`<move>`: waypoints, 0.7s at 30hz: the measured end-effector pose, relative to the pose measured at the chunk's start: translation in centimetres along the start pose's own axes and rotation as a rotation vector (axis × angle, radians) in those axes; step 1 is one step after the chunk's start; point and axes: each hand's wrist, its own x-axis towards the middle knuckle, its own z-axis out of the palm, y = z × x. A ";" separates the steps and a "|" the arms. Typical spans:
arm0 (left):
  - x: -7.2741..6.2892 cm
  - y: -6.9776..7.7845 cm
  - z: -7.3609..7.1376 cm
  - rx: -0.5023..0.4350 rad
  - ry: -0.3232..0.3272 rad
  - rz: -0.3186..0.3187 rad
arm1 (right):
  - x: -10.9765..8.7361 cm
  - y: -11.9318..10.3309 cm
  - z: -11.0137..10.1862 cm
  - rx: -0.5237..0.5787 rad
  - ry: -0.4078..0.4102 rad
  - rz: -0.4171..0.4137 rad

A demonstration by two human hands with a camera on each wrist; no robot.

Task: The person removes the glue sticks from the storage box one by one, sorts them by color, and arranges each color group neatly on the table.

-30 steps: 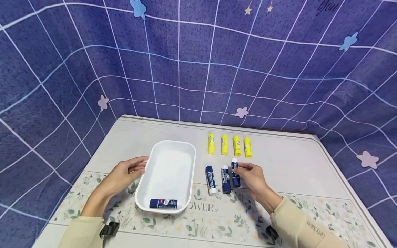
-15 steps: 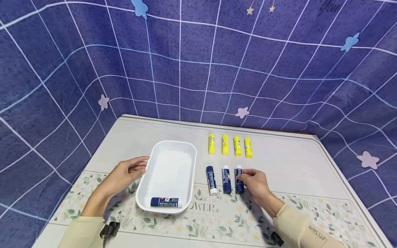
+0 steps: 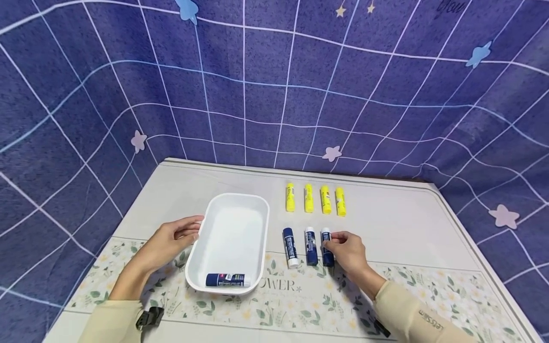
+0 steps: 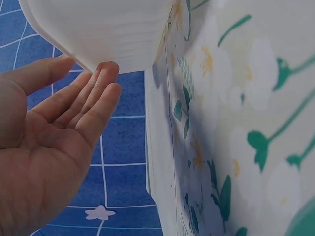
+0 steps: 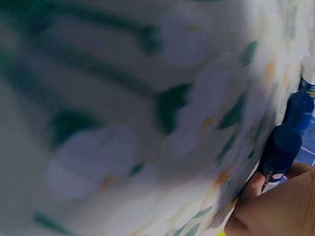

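My right hand [image 3: 350, 252] pinches the rightmost blue glue stick [image 3: 327, 247] between thumb and fingers. That stick lies at the table, white cap pointing away from me; its blue end [image 5: 283, 145] shows in the right wrist view. Beside it on the left are a second blue glue stick [image 3: 310, 246], also with its white end away, and a third blue glue stick [image 3: 289, 247] with its white end toward me. My left hand [image 3: 169, 243] has its fingertips at the left wall of a white tray [image 3: 187, 274], fingers extended in the left wrist view. Inside the tray's near end lies another blue glue stick [image 3: 226, 280].
Several yellow glue sticks [image 3: 326, 200] stand in a row behind the blue ones. A floral cloth strip [image 3: 317, 305] runs across the table [image 3: 399, 224]. A purple-blue grid curtain [image 3: 274, 95] encloses the back and sides.
My right hand has brought the rightmost blue glue stick toward me, level with the other blue ones, and still pinches it. The left hand and tray stay put; the view shifts slightly.
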 end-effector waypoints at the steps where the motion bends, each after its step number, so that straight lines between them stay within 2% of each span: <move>1: 0.0 0.0 0.0 0.002 0.000 0.000 | 0.0 0.0 0.0 -0.011 0.006 -0.006; 6: 0.1 0.0 0.1 0.003 -0.001 0.001 | 0.0 0.2 -0.1 -0.058 0.026 -0.024; 15: 0.0 -0.2 0.0 -0.006 -0.003 0.003 | 0.5 -0.1 -1.2 -0.053 -0.004 -0.022; 21: 0.0 -0.2 0.0 -0.005 0.001 0.011 | 1.7 -1.2 -2.1 -0.001 0.000 -0.105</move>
